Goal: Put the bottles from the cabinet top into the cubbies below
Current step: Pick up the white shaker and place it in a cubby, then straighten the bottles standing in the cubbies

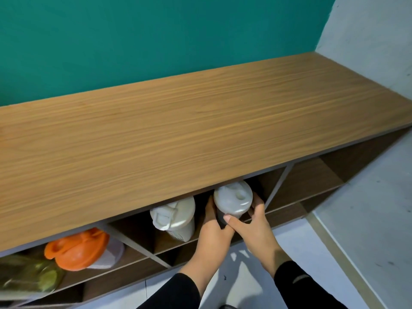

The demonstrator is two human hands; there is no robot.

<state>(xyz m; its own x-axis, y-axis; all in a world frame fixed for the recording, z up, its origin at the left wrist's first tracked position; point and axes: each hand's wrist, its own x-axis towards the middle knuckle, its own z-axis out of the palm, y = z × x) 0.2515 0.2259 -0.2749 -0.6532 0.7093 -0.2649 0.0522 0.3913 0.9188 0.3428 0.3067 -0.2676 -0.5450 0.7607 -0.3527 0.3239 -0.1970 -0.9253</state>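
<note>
A grey-lidded bottle (233,198) stands at the right side of the middle cubby, just under the cabinet top (178,121). My left hand (214,228) wraps its left side and my right hand (256,221) its right side, thumb across the front. A white bottle with a flip lid (174,216) stands to its left in the same cubby. In the cubby further left stands an orange-lidded bottle (78,247), with a green bottle (29,275) beside it at the frame's left edge. No bottle shows on the wooden top.
A teal wall rises behind the cabinet and a white wall meets it at the right. The right-hand cubby (312,181) holds nothing visible. A lower row of cubbies runs beneath. Pale floor tiles lie below my arms.
</note>
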